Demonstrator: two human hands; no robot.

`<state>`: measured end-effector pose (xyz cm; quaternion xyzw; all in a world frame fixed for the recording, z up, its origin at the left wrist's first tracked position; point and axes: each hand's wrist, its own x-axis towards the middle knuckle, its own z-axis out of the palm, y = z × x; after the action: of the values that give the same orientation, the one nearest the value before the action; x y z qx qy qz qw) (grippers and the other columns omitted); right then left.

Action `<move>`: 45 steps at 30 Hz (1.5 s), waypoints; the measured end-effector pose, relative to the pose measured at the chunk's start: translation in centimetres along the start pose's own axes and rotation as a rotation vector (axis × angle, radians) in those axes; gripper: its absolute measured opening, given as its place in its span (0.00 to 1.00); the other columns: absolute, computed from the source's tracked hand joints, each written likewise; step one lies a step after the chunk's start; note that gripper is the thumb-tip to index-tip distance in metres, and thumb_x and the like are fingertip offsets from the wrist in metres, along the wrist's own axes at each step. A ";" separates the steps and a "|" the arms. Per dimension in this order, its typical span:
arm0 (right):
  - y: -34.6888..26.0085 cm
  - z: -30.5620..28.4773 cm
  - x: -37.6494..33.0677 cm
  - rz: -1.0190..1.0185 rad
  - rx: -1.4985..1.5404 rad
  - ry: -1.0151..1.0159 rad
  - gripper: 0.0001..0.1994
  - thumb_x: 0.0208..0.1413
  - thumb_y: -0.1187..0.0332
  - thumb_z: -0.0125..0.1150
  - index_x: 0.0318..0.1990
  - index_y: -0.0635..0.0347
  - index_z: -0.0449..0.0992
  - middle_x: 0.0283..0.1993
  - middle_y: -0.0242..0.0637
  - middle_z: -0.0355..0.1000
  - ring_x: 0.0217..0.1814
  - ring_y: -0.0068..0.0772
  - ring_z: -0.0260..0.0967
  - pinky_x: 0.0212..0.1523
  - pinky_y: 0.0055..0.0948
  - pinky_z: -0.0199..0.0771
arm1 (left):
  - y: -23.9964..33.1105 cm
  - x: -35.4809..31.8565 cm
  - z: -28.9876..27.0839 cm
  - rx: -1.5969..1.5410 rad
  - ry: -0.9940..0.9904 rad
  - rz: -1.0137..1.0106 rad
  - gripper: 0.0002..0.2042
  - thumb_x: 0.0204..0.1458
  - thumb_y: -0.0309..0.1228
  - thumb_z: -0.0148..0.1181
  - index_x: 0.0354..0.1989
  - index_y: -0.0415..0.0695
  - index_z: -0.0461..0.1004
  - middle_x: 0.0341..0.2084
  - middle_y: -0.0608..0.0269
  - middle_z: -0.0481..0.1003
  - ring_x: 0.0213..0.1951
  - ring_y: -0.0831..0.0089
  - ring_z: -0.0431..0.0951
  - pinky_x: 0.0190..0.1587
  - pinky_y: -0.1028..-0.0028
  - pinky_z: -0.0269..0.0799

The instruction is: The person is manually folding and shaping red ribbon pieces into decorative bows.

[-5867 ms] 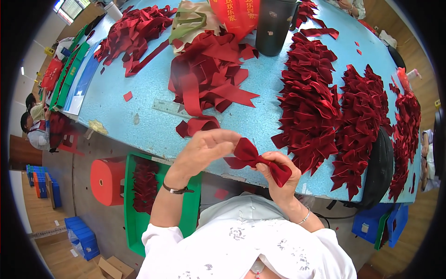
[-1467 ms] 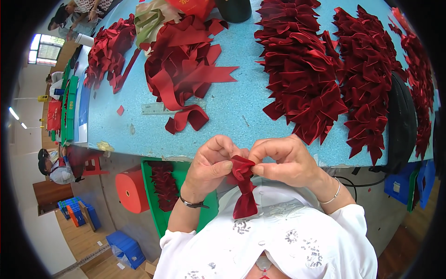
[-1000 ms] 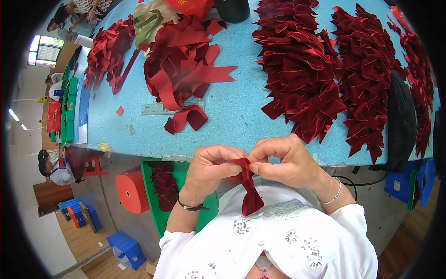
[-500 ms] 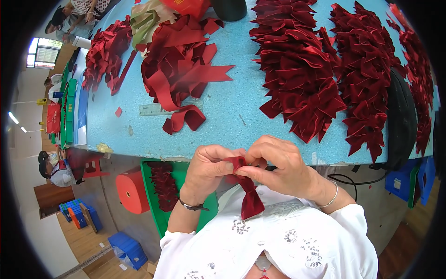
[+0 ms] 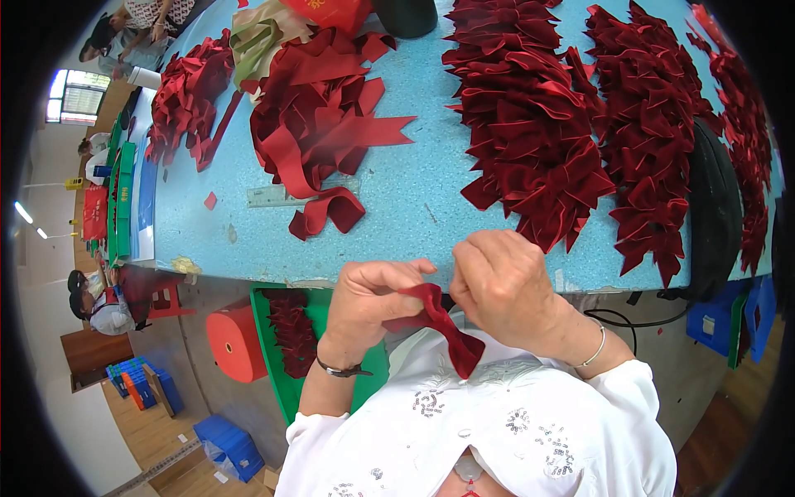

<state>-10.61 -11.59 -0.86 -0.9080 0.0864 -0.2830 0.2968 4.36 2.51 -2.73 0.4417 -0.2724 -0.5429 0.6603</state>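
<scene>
Right grip: fingertips mostly hidden. Bow partly behind left grip. Dark container cut by top edge.

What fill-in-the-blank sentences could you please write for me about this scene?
1. The dark red bow is gripped by the person's ____ hand, which has a black wristband.
2. The bangle circles the person's ____ wrist.
3. The tabletop is light ____.
4. The bin below the tabletop's edge is ____.

Missing words: left; right; blue; green.
</scene>
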 end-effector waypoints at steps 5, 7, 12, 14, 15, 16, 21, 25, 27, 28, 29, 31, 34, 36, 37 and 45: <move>0.1 -0.3 0.2 -0.018 0.250 0.125 0.09 0.35 0.82 0.61 0.28 0.64 0.71 0.26 0.38 0.69 0.22 0.35 0.66 0.23 0.30 0.65 | 0.4 0.1 0.1 -0.057 0.104 -0.019 0.05 0.40 0.24 0.66 0.22 0.39 0.75 0.23 0.57 0.76 0.29 0.70 0.73 0.41 0.71 0.68; -0.1 -0.2 0.5 -0.035 0.358 0.166 0.09 0.35 0.82 0.62 0.28 0.64 0.71 0.26 0.38 0.69 0.22 0.34 0.65 0.23 0.29 0.65 | 0.5 -0.1 0.1 -0.103 0.094 -0.080 0.05 0.40 0.23 0.66 0.25 0.38 0.76 0.26 0.59 0.77 0.36 0.69 0.75 0.49 0.66 0.65; -0.5 -0.1 0.5 -0.128 0.305 0.174 0.11 0.34 0.82 0.63 0.29 0.65 0.72 0.27 0.37 0.70 0.23 0.33 0.65 0.26 0.29 0.65 | 1.0 -0.2 1.0 -0.138 0.115 -0.149 0.05 0.40 0.22 0.66 0.26 0.37 0.78 0.28 0.59 0.78 0.40 0.68 0.75 0.53 0.65 0.64; -0.7 0.1 0.3 -0.132 0.243 0.156 0.11 0.34 0.82 0.63 0.30 0.65 0.73 0.27 0.37 0.70 0.24 0.33 0.66 0.27 0.29 0.65 | 1.2 -0.3 1.3 -0.128 0.104 -0.153 0.05 0.40 0.22 0.65 0.26 0.37 0.78 0.28 0.59 0.78 0.40 0.69 0.75 0.53 0.66 0.65; -0.7 0.0 0.2 -0.132 0.244 0.156 0.11 0.34 0.82 0.63 0.30 0.65 0.73 0.27 0.37 0.70 0.24 0.33 0.66 0.27 0.29 0.65 | 1.2 -0.3 1.4 -0.118 0.092 -0.157 0.05 0.40 0.22 0.65 0.26 0.37 0.78 0.28 0.58 0.78 0.40 0.69 0.75 0.52 0.67 0.65; -0.7 0.0 0.2 -0.128 0.283 0.132 0.11 0.34 0.82 0.64 0.30 0.65 0.73 0.28 0.38 0.70 0.24 0.34 0.66 0.28 0.30 0.65 | 1.2 -0.4 1.4 -0.109 0.080 -0.161 0.04 0.40 0.21 0.65 0.27 0.36 0.78 0.28 0.58 0.78 0.40 0.69 0.75 0.52 0.68 0.65; 0.5 0.1 -0.3 -0.081 0.464 0.010 0.11 0.34 0.81 0.63 0.30 0.67 0.73 0.27 0.38 0.71 0.25 0.34 0.67 0.29 0.30 0.66 | 1.2 -0.1 1.2 -0.083 -0.042 -0.178 0.04 0.40 0.20 0.64 0.26 0.36 0.78 0.28 0.57 0.78 0.38 0.70 0.75 0.52 0.70 0.65; 0.6 0.1 0.0 -0.050 0.499 -0.019 0.11 0.34 0.81 0.63 0.31 0.68 0.73 0.26 0.39 0.71 0.25 0.35 0.67 0.31 0.30 0.66 | 1.5 0.3 1.3 -0.123 -0.038 -0.258 0.04 0.40 0.18 0.63 0.26 0.36 0.78 0.27 0.57 0.78 0.36 0.71 0.75 0.52 0.69 0.65; 0.6 -0.1 0.6 -0.047 0.488 -0.013 0.12 0.34 0.81 0.63 0.31 0.68 0.73 0.26 0.39 0.71 0.26 0.35 0.68 0.31 0.30 0.67 | 1.5 0.8 0.6 -0.101 -0.051 -0.221 0.04 0.40 0.17 0.62 0.26 0.36 0.77 0.28 0.57 0.78 0.35 0.72 0.75 0.49 0.71 0.67; 0.4 -0.2 0.8 -0.050 0.459 -0.013 0.12 0.34 0.81 0.62 0.31 0.68 0.73 0.26 0.39 0.71 0.26 0.35 0.68 0.31 0.30 0.67 | 1.4 0.8 0.3 -0.088 -0.054 -0.199 0.04 0.40 0.17 0.61 0.27 0.36 0.77 0.29 0.57 0.78 0.35 0.73 0.75 0.48 0.72 0.68; 0.3 -0.3 1.0 -0.057 0.429 -0.011 0.12 0.35 0.81 0.62 0.32 0.68 0.73 0.26 0.39 0.71 0.26 0.35 0.68 0.31 0.30 0.67 | 1.4 0.8 0.2 -0.083 -0.052 -0.193 0.04 0.40 0.17 0.61 0.27 0.36 0.77 0.29 0.57 0.78 0.35 0.73 0.75 0.48 0.72 0.68; -0.1 -0.6 1.5 -0.085 0.398 0.000 0.12 0.35 0.81 0.62 0.32 0.68 0.73 0.26 0.39 0.71 0.27 0.35 0.68 0.31 0.30 0.67 | 1.9 0.5 0.6 -0.057 0.047 -0.242 0.04 0.41 0.16 0.61 0.27 0.36 0.77 0.31 0.57 0.78 0.34 0.74 0.75 0.44 0.74 0.70; -0.1 -0.9 1.4 -0.111 0.353 -0.083 0.11 0.38 0.80 0.60 0.34 0.68 0.74 0.25 0.40 0.70 0.27 0.36 0.69 0.32 0.31 0.67 | 2.9 0.3 1.1 -0.036 0.064 -0.254 0.05 0.42 0.16 0.60 0.29 0.36 0.77 0.33 0.57 0.77 0.33 0.75 0.75 0.41 0.77 0.71; 0.9 -0.7 1.2 -0.097 0.514 -0.163 0.09 0.42 0.80 0.59 0.35 0.69 0.73 0.26 0.41 0.71 0.27 0.38 0.69 0.32 0.31 0.66 | 2.4 0.4 0.7 -0.020 0.007 -0.294 0.05 0.42 0.16 0.61 0.30 0.35 0.77 0.33 0.58 0.77 0.33 0.77 0.75 0.38 0.79 0.71; 1.4 -0.7 1.1 -0.077 0.588 -0.191 0.09 0.42 0.79 0.60 0.34 0.68 0.74 0.26 0.41 0.71 0.27 0.38 0.68 0.32 0.31 0.66 | 1.8 0.5 0.3 0.021 -0.014 -0.305 0.05 0.43 0.17 0.61 0.30 0.35 0.77 0.33 0.59 0.77 0.32 0.77 0.75 0.37 0.79 0.71; 0.5 -1.3 0.5 0.037 0.897 -0.286 0.06 0.40 0.80 0.63 0.28 0.69 0.75 0.27 0.40 0.73 0.30 0.36 0.70 0.32 0.29 0.69 | 1.9 -0.6 0.7 -0.019 -0.090 -0.376 0.07 0.39 0.19 0.60 0.30 0.34 0.76 0.31 0.60 0.76 0.34 0.73 0.73 0.40 0.76 0.68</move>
<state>-10.91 -12.77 -0.04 -0.7181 -0.0698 -0.1591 0.6739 4.56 2.91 -0.65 0.4537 -0.2091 -0.6785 0.5386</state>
